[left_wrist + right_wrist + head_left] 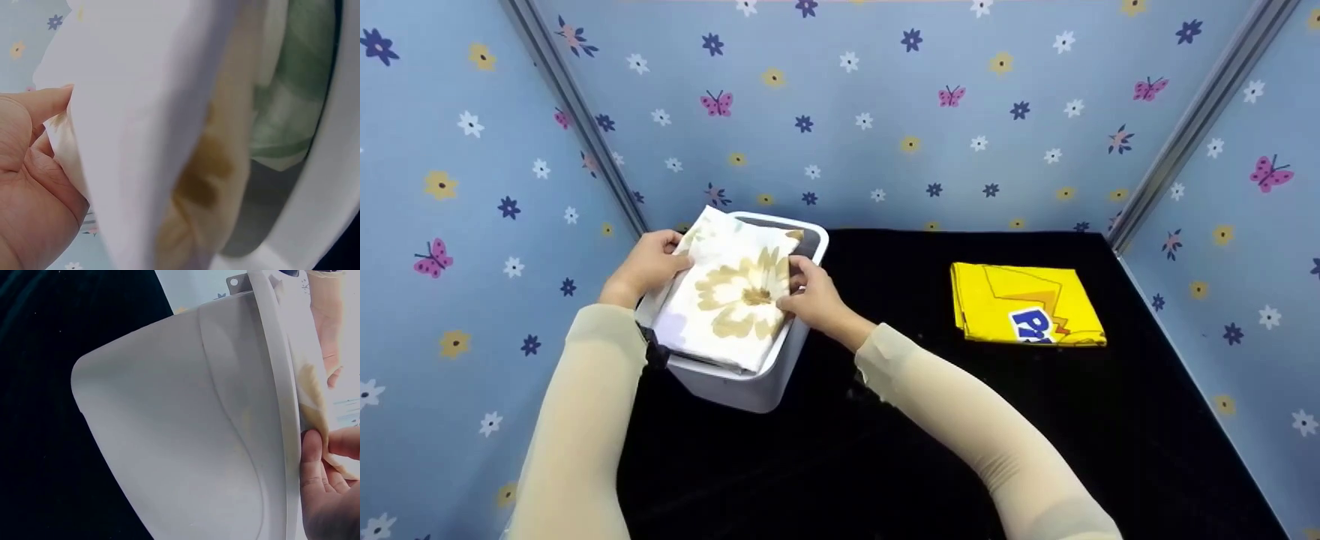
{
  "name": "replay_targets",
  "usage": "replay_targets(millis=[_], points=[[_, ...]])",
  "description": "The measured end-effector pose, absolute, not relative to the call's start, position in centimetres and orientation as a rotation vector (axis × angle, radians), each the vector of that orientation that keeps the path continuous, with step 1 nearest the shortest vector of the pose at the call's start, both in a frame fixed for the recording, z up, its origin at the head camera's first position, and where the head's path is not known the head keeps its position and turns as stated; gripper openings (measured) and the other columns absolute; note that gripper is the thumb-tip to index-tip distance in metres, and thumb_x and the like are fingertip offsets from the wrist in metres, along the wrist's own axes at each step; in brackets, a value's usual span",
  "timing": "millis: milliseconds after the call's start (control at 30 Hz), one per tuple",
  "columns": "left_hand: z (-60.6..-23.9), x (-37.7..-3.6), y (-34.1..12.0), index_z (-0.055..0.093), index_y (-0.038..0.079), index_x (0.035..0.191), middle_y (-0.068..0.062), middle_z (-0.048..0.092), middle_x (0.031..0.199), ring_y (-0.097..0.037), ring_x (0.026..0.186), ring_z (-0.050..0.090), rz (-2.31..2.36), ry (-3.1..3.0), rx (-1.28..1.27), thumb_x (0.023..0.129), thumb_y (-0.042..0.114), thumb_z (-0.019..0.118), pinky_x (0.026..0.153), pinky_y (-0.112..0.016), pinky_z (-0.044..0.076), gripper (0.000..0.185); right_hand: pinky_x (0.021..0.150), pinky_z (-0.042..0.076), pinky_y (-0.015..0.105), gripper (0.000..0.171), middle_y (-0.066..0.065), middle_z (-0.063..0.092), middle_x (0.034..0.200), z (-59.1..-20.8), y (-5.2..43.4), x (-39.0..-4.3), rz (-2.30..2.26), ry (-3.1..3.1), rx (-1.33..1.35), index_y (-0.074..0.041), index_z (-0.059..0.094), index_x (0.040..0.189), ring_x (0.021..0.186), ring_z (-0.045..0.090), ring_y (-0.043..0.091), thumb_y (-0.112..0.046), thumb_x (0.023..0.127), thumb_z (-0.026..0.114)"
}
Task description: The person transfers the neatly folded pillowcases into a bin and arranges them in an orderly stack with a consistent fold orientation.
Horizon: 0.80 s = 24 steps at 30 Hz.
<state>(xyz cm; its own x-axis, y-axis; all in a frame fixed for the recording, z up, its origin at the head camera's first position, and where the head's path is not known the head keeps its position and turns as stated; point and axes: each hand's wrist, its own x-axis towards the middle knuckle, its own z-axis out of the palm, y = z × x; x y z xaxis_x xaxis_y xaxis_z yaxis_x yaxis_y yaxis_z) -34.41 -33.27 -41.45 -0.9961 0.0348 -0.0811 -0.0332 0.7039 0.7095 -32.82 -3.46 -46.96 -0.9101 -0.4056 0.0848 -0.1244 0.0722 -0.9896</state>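
A white folded cloth with a large tan flower [746, 292] lies tilted across the mouth of a light grey bin [731, 391]. My left hand [647, 264] pinches its left edge, thumb on top. On the opposite edge, my right hand [817, 300] grips the cloth between thumb and fingers, right beside the bin's rim [284, 399]. Inside the bin, the left wrist view shows a green-and-white cloth [295, 95] under the floral one. Most of the bin's inside is hidden by the floral cloth.
A folded yellow cloth [1012, 300] with printed blue-and-white lettering lies on the black table surface [885, 450] to the right. Blue walls [877, 75] with flowers and butterflies stand behind and at both sides; the bin is near the back left corner.
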Motion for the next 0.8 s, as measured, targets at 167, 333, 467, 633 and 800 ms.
replay_targets(millis=[167,333,467,633,800], points=[[-41.4,-34.6,-33.2,0.059,-0.004,0.134,-0.023,0.067,0.126,-0.018,0.098,0.062,1.164,2.804,-0.016,0.108,0.015,0.060,0.094,-0.036,0.049,0.032,0.060,0.060,0.029,0.073,0.028,0.074,0.108,-46.7,-3.6,-32.9,-1.927,2.119,-0.491,0.004,0.049,0.153,0.071,0.069,0.018,0.020,0.084,0.065],[-41.4,-34.9,-33.2,0.058,-0.004,0.136,-0.022,0.064,0.126,-0.024,0.103,0.061,1.155,2.812,-0.021,0.109,0.017,0.059,0.098,-0.042,0.049,0.034,0.059,0.062,0.031,0.072,0.029,0.074,0.112,-46.5,-3.7,-33.0,-1.918,2.126,-0.478,0.001,0.049,0.155,0.072,0.071,0.019,0.020,0.087,0.065],[-41.6,-34.9,-33.0,0.056,-0.005,0.140,-0.025,0.061,0.131,-0.032,0.112,0.059,1.159,2.807,-0.024,0.110,0.017,0.058,0.104,-0.050,0.048,0.037,0.057,0.061,0.030,0.072,0.028,0.074,0.110,-46.5,-3.7,-33.2,-1.910,2.152,-0.479,0.001,0.049,0.155,0.069,0.069,0.017,0.020,0.087,0.065],[-42.1,-35.2,-32.7,0.055,-0.006,0.140,-0.028,0.062,0.134,-0.034,0.114,0.060,1.164,2.805,-0.025,0.109,0.015,0.058,0.106,-0.050,0.048,0.038,0.055,0.058,0.027,0.072,0.028,0.074,0.109,-46.8,-3.6,-33.5,-1.886,2.191,-0.484,0.002,0.051,0.153,0.064,0.067,0.015,0.019,0.085,0.068],[-42.7,-35.5,-32.6,0.055,-0.008,0.143,-0.030,0.063,0.137,-0.031,0.112,0.062,1.190,2.795,-0.030,0.107,0.013,0.061,0.101,-0.042,0.050,0.041,0.054,0.057,0.025,0.072,0.028,0.075,0.107,-46.9,-3.4,-33.7,-1.879,2.195,-0.474,0.003,0.052,0.151,0.064,0.066,0.014,0.018,0.083,0.070]])
